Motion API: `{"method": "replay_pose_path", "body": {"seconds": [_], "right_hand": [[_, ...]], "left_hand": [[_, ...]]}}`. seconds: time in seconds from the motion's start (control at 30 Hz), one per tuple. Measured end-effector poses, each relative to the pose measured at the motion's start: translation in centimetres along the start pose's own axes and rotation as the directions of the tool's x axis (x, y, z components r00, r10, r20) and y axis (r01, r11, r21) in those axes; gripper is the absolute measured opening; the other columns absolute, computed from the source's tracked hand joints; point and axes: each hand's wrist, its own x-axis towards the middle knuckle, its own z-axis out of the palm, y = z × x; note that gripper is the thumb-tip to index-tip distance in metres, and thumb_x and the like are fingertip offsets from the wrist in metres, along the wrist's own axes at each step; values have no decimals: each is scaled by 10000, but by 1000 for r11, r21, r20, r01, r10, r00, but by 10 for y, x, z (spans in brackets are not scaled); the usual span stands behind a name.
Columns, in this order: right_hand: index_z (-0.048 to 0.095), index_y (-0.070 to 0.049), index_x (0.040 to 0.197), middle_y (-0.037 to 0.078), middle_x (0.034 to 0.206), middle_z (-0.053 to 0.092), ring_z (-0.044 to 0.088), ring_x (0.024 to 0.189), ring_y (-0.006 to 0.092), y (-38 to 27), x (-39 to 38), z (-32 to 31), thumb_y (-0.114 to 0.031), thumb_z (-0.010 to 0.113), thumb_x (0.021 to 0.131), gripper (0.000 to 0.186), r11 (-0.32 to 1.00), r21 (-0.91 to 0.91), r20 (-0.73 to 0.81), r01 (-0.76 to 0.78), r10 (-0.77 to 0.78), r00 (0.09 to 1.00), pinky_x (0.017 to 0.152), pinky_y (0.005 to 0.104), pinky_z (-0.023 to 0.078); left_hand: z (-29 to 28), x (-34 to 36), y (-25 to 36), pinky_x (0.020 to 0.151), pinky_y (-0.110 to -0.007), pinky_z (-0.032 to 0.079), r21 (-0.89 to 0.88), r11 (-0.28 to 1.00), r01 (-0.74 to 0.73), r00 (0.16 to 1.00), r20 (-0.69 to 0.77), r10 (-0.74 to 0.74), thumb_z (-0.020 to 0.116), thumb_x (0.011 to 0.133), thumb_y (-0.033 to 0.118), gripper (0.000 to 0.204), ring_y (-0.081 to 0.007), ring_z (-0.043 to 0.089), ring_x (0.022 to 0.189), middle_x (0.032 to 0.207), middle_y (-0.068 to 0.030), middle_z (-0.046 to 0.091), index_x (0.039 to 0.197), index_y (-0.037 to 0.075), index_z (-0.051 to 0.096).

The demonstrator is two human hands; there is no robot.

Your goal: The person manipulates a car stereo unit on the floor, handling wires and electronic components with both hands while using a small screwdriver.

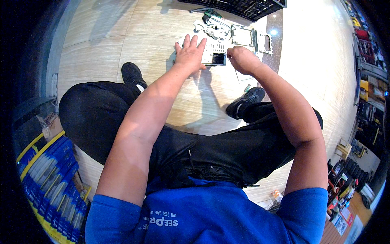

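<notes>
A light metal casing (212, 49) with rows of slots and a dark square opening lies on the floor in front of me. My left hand (189, 54) rests on its left part, fingers spread and nothing gripped. At the casing's right edge my right hand (243, 60) is closed, thumb and fingertips together. Whatever sits in those fingers, if anything, is too small to make out. A thin dark line shows just below the right hand; I cannot tell whether it belongs to something held.
Beyond the casing lie a pale irregular part (215, 29), an open rectangular frame (243, 36) and a thin bracket (266, 42). A black crate (248, 10) stands farther off. My shoes flank the work. A small green piece (247, 88) lies near the right shoe.
</notes>
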Motion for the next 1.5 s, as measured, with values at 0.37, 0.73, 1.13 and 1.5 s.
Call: {"method": "replay_pose_path", "body": {"seconds": [0.37, 0.73, 1.13, 1.5], "right_hand": [[650, 2, 884, 261, 880, 678, 653, 873, 450, 47, -19, 43, -121, 536, 895, 167, 999, 19, 58, -34, 33, 998, 800, 514, 514], [694, 21, 1013, 275, 1041, 694, 687, 1003, 410, 140, -77, 182, -89, 507, 894, 247, 859, -188, 247, -477, 511, 823, 900, 477, 548], [596, -49, 1264, 223, 1367, 529, 608, 1207, 390, 103, -64, 215, -120, 449, 993, 316, 821, -156, 365, -549, 564, 741, 997, 474, 524], [721, -76, 1114, 179, 1194, 670, 669, 1116, 346, 111, -55, 254, -198, 436, 994, 332, 846, -198, 247, -494, 531, 810, 928, 434, 554]], "left_hand": [[-2, 1, 0, 1180, -644, 233, 29, 1000, 1, 1000, 20, -2, 872, 720, 383, 1076, -366, 163, 1525, 1629, -137, 237, 1584, 224, 250], [5, 12, 14, 1177, -655, 240, 17, 1000, 11, 1000, 11, -12, 882, 712, 366, 1084, -363, 168, 1523, 1624, -136, 245, 1585, 230, 254], [11, 12, 8, 1157, -671, 247, 25, 1000, -4, 999, -33, 5, 889, 702, 351, 1079, -383, 187, 1514, 1604, -152, 282, 1578, 212, 273], [7, 7, 3, 1147, -690, 232, -29, 999, -18, 999, -41, 17, 891, 702, 305, 1049, -400, 191, 1506, 1593, -172, 288, 1562, 182, 304]]}}
